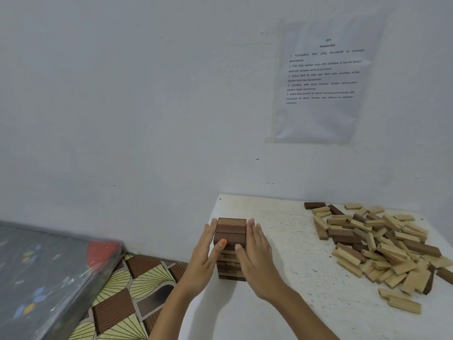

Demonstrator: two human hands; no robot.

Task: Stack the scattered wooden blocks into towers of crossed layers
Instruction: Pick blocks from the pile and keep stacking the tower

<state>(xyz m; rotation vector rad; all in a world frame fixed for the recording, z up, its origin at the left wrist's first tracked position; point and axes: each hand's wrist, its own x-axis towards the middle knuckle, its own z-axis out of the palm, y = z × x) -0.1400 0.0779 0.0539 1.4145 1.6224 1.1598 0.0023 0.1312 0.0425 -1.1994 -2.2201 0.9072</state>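
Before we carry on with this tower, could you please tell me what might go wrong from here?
1. The left hand and right hand press flat on opposite sides of the tower. Uneven pressure could shift layers or tip it.
2. The tower stands near the left edge of the table, so a topple that way might drop blocks onto the floor.

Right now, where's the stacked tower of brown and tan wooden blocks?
Head view, lower centre: the wooden block tower stands near the left edge of the white speckled table, between the left hand and right hand pressing its sides.
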